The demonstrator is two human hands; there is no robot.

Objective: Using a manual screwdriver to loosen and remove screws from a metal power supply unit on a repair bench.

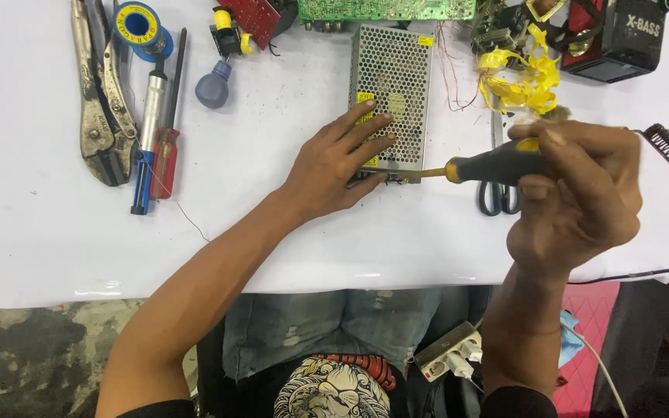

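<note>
A metal power supply box (393, 73) with a perforated cover lies on the white table (272, 232). My left hand (334, 166) rests flat on its near end, fingers spread over the mesh. My right hand (574, 193) grips a black and yellow screwdriver (489, 165) held level. Its tip points left and meets the box's near edge, close to my left fingertips.
Locking pliers (101, 101), a solder spool (138, 23), a desoldering pump (149, 124) and a red screwdriver (166, 147) lie at the left. Scissors (499, 190), yellow tape scraps (520, 77), circuit boards (385, 9) and a black speaker (621, 35) sit at the back right. A power strip (451, 354) rests by my lap.
</note>
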